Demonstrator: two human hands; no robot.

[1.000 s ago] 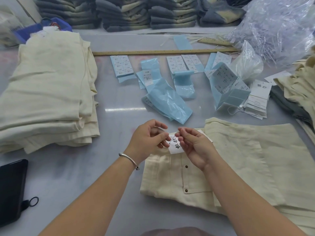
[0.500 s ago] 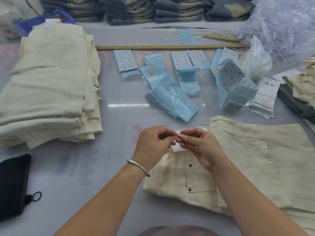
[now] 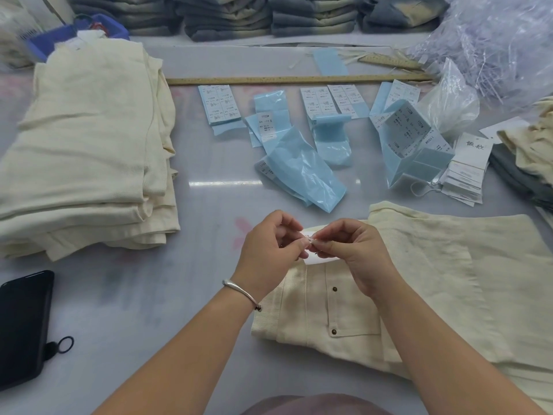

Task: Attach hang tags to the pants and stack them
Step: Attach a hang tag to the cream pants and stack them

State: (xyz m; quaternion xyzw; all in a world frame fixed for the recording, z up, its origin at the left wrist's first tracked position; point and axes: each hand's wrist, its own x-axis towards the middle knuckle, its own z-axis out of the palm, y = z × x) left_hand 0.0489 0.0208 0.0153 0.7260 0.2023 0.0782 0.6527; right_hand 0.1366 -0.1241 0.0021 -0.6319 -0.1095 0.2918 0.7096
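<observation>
On the head camera I see my left hand (image 3: 269, 250) and right hand (image 3: 353, 253) meet fingertip to fingertip, both pinching the top of a white tag (image 3: 317, 259) over the pants (image 3: 419, 280). The tag is mostly hidden, so I cannot tell its axis. The cream pants lie flat, running rightward, waistband toward the stack (image 3: 86, 151) at left.

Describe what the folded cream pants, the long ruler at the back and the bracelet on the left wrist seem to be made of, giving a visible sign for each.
Cream pants: woven cotton or linen by the look, matte, with visible ribbed weave and soft creases.
Ruler: probably wood, tan and dull, printed marks along its edge.
Bracelet: metal, likely silver-toned, smooth with bright highlights.
</observation>
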